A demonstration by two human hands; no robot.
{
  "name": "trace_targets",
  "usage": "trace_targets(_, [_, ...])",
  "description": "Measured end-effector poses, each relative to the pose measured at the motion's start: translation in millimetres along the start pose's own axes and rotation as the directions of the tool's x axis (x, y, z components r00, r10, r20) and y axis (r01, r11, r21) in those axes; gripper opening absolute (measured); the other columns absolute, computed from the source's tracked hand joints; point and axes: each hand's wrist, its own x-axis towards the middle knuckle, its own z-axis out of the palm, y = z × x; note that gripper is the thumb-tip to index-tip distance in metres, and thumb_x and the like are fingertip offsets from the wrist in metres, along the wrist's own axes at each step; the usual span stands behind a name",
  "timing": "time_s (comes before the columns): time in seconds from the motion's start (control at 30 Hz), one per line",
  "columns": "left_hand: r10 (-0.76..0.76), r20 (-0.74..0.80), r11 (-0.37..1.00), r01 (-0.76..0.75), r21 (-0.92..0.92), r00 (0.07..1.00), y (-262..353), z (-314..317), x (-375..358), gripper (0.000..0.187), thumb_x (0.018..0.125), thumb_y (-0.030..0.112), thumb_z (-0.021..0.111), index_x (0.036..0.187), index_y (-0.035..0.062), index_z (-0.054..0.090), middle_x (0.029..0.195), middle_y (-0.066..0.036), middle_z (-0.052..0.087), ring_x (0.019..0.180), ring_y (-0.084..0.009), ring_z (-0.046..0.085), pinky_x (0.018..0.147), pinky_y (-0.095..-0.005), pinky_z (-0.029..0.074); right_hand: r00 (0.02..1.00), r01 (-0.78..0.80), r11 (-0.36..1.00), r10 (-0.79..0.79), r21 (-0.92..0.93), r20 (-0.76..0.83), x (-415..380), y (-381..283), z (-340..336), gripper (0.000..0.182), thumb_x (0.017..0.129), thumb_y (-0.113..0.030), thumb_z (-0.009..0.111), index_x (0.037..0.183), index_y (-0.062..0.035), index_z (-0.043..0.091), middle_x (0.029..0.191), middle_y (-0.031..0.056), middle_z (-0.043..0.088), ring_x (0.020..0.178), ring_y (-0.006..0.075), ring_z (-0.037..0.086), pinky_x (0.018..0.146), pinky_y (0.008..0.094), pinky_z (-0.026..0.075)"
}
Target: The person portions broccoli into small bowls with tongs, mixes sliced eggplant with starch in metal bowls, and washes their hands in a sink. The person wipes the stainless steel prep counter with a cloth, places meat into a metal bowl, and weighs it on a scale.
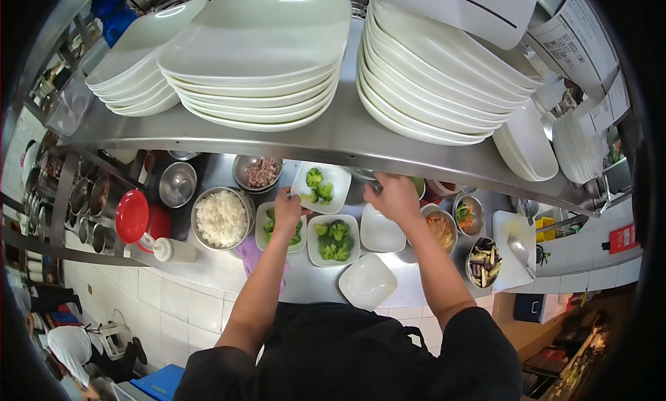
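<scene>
My left hand (286,212) closes at the lower left edge of a white square bowl (298,186) holding a few broccoli florets (319,187). Below that wrist, another white bowl of broccoli (295,241) is partly covered by my hand. A third bowl of broccoli (334,240) stands to its right. My right hand (393,198) reaches toward the shelf edge with curled fingers, beside a metal rim (362,173); what they pinch, if anything, is hidden. Under that hand sits a bare white bowl (381,231), with another white bowl (368,282) at the counter's front edge.
Stacked white plates (257,75) fill the steel shelf (305,148) above my hands. Cooked rice (220,219), chopped meat (261,172), shredded orange food (440,231) and eggplant pieces (484,262) flank the bowls. A knife (520,252) lies on a white cutting board (510,224). A person (76,349) is lower left.
</scene>
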Motion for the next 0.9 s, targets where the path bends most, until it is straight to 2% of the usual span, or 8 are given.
trace_targets(0.13, [0.003, -0.003, 1.000, -0.003, 0.026, 1.000, 4.2, 2.3, 3.0, 0.035, 0.086, 0.001, 0.042, 0.119, -0.0104, 0.041, 0.099, -0.021, 0.062, 0.075, -0.0256, 0.068, 0.055, -0.0316, 0.059, 0.973, 0.201, 0.978, -0.192, 0.063, -0.131, 3.2, 13.4, -11.3, 0.036, 0.073, -0.030, 0.069, 0.096, -0.0028, 0.067, 0.088, 0.0192, 0.067, 0.078, 0.0382, 0.063, 0.071, 0.0456, 0.051])
trace_targets(0.23, [-0.023, 0.003, 0.999, 0.023, 0.025, 1.000, 10.2, 5.4, -2.4, 0.034, 0.086, 0.000, 0.042, 0.118, -0.0104, 0.041, 0.099, -0.021, 0.062, 0.076, -0.0258, 0.068, 0.056, -0.0317, 0.060, 0.958, 0.126, 0.989, -0.141, -0.075, -0.251, 46.5, 46.8, 2.9, 0.035, 0.077, -0.031, 0.069, 0.097, -0.0029, 0.067, 0.085, 0.0185, 0.068, 0.074, 0.0351, 0.064, 0.070, 0.0429, 0.051])
trace_targets(0.33, [-0.038, -0.003, 0.999, 0.038, -0.032, 0.999, 2.2, 4.2, -0.9, 0.038, 0.083, 0.001, 0.044, 0.120, -0.0077, 0.040, 0.099, -0.021, 0.062, 0.075, -0.0287, 0.068, 0.059, -0.0348, 0.061, 0.938, -0.056, 0.969, 0.135, 0.242, -0.320, 87.5, 135.5, 81.3, 0.031, 0.078, -0.030, 0.068, 0.096, -0.0044, 0.068, 0.084, 0.0178, 0.068, 0.073, 0.0355, 0.064, 0.070, 0.0435, 0.051])
trace_targets(0.47, [-0.049, 0.003, 0.998, 0.049, -0.028, 0.999, -5.4, 2.1, -5.7, 0.039, 0.082, 0.001, 0.045, 0.120, -0.0071, 0.039, 0.101, -0.021, 0.061, 0.075, -0.0286, 0.068, 0.059, -0.0351, 0.061, 0.931, -0.011, 0.998, -0.015, -0.067, -0.365, 93.9, 134.7, 99.2, 0.030, 0.078, -0.029, 0.067, 0.095, -0.0040, 0.068, 0.084, 0.0185, 0.068, 0.072, 0.0359, 0.064, 0.070, 0.0435, 0.051])
trace_targets(0.6, [-0.064, 0.024, 0.998, 0.064, 0.006, 0.998, -1.0, 2.7, -12.6, 0.036, 0.084, 0.001, 0.043, 0.119, -0.0082, 0.040, 0.103, -0.022, 0.060, 0.076, -0.0277, 0.068, 0.059, -0.0342, 0.060, 0.925, 0.139, 0.980, -0.181, -0.145, -0.334, 57.3, 88.1, 53.7, 0.030, 0.078, -0.028, 0.067, 0.095, -0.0036, 0.068, 0.083, 0.0192, 0.068, 0.070, 0.0363, 0.064, 0.070, 0.0435, 0.051])
trace_targets(0.77, [-0.006, 0.020, 1.000, 0.006, 0.010, 1.000, -2.3, 4.6, -2.9, 0.034, 0.087, 0.001, 0.042, 0.119, -0.0094, 0.040, 0.102, -0.021, 0.060, 0.076, -0.0267, 0.067, 0.058, -0.0332, 0.060, 0.997, 0.060, 0.993, -0.064, 0.103, 0.040, -7.7, 25.1, -2.0, 0.038, 0.074, -0.032, 0.068, 0.099, -0.0029, 0.065, 0.093, 0.0203, 0.065, 0.088, 0.0397, 0.062, 0.076, 0.0463, 0.050])
trace_targets(0.87, [-0.029, 0.055, 1.000, 0.029, -0.002, 0.998, 9.1, 6.0, -1.8, 0.032, 0.087, 0.001, 0.042, 0.118, -0.0093, 0.041, 0.101, -0.022, 0.061, 0.076, -0.0266, 0.067, 0.058, -0.0334, 0.060, 0.968, 0.192, 0.974, -0.168, 0.121, -0.186, 8.2, 36.6, -0.3, 0.040, 0.073, -0.033, 0.069, 0.098, -0.0028, 0.066, 0.091, 0.0198, 0.066, 0.087, 0.0393, 0.062, 0.076, 0.0465, 0.050])
trace_targets(0.9, [-0.015, 0.058, 1.000, 0.015, 0.002, 0.998, 9.2, 6.0, -1.3, 0.033, 0.085, 0.000, 0.043, 0.116, -0.0082, 0.041, 0.099, -0.022, 0.062, 0.076, -0.0280, 0.068, 0.058, -0.0339, 0.060, 0.997, 0.016, 0.998, -0.011, 0.062, -0.078, 18.3, 37.0, -6.2, 0.038, 0.076, -0.033, 0.067, 0.099, -0.0023, 0.066, 0.095, 0.0205, 0.066, 0.089, 0.0398, 0.062, 0.079, 0.0458, 0.050])
